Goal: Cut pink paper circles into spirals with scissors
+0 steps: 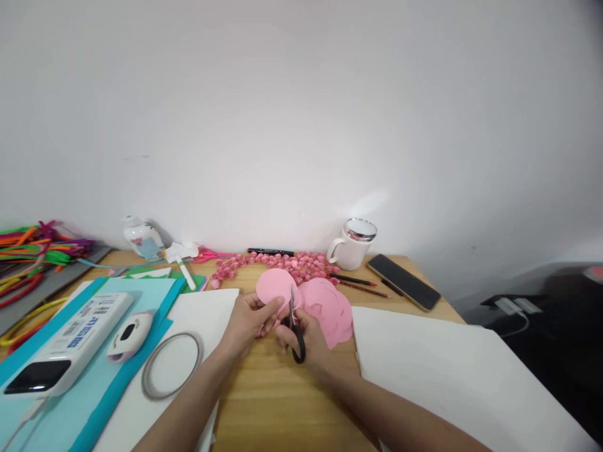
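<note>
My left hand (252, 321) pinches a round pink paper disc (276, 286) between thumb and fingers, just above the wooden table. In my right hand (308, 336) is a pair of scissors (298, 345) with black handles, the fingers closed round the grips. The blades point away from me and lie at the right edge of the disc. Beside my right hand rests an overlapping pile of pink paper circles (332, 311). Behind both hands many small rolled pink paper flowers (301, 267) are spread along the back of the table.
A white mug (351, 248), a phone (404, 281) and pencils (358, 282) lie at the back right. White sheets (452, 364) flank the hands. At left are a tape ring (145, 376), a white power bank (78, 339), a bottle (144, 238) and coloured pipe cleaners (38, 251).
</note>
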Demonstrator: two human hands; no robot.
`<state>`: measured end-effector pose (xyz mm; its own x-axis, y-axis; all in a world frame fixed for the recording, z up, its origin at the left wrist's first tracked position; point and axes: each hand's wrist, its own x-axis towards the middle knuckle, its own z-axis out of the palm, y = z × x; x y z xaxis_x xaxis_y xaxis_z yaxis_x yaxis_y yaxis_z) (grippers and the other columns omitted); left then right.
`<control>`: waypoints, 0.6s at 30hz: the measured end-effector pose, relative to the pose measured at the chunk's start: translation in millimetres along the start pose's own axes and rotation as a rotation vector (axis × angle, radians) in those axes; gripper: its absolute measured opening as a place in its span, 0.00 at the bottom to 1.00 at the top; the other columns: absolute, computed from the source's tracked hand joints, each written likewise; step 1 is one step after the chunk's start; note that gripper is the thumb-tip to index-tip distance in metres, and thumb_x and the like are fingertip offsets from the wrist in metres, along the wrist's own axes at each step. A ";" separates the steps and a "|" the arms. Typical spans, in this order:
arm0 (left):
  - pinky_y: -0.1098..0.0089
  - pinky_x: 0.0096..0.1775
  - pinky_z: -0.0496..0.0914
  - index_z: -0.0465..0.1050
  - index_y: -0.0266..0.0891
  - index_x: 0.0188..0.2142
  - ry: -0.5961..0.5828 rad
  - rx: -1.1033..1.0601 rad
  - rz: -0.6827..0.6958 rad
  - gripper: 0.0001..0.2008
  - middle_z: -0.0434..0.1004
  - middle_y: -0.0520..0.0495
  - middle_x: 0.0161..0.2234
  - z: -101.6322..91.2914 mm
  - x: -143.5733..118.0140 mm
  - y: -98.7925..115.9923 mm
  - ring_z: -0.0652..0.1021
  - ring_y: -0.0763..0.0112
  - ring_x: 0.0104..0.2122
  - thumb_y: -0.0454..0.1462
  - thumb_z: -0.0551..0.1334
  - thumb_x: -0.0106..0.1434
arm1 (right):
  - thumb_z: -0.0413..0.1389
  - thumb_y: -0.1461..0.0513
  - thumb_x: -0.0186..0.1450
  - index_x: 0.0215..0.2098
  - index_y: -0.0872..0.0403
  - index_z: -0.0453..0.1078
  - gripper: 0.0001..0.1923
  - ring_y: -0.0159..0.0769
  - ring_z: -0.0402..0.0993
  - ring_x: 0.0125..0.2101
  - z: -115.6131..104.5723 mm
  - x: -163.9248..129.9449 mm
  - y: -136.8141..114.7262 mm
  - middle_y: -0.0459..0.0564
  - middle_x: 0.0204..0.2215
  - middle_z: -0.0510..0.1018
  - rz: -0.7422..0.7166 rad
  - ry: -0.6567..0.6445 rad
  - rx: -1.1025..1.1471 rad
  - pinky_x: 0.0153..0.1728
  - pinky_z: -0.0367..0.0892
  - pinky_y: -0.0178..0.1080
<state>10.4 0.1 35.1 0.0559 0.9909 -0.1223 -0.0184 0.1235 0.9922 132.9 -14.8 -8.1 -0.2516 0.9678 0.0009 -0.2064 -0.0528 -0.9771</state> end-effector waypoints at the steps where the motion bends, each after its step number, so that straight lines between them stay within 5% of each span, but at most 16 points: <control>1: 0.77 0.15 0.47 0.61 0.36 0.13 0.009 0.004 -0.005 0.19 0.58 0.58 0.07 -0.6 -0.4 0.8 0.56 0.83 0.09 0.45 0.65 0.49 | 0.61 0.56 0.51 0.28 0.54 0.63 0.13 0.29 0.62 0.15 -0.2 -0.4 -1.1 0.39 0.14 0.67 -0.003 0.004 0.001 0.17 0.57 0.32; 18: 0.76 0.16 0.47 0.65 0.35 0.16 -0.062 0.018 0.007 0.16 0.59 0.59 0.08 -5.9 -1.7 4.3 0.55 0.84 0.11 0.42 0.66 0.49 | 0.61 0.58 0.50 0.26 0.53 0.60 0.14 0.30 0.64 0.21 -0.5 -2.8 -12.9 0.41 0.19 0.69 -0.023 0.004 -0.012 0.22 0.58 0.33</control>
<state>4.3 -0.8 39.5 0.1175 0.9865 -0.1139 -0.0015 0.1149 0.9934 136.7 -16.7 4.4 -0.2433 0.9697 0.0223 -0.2006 -0.0278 -0.9793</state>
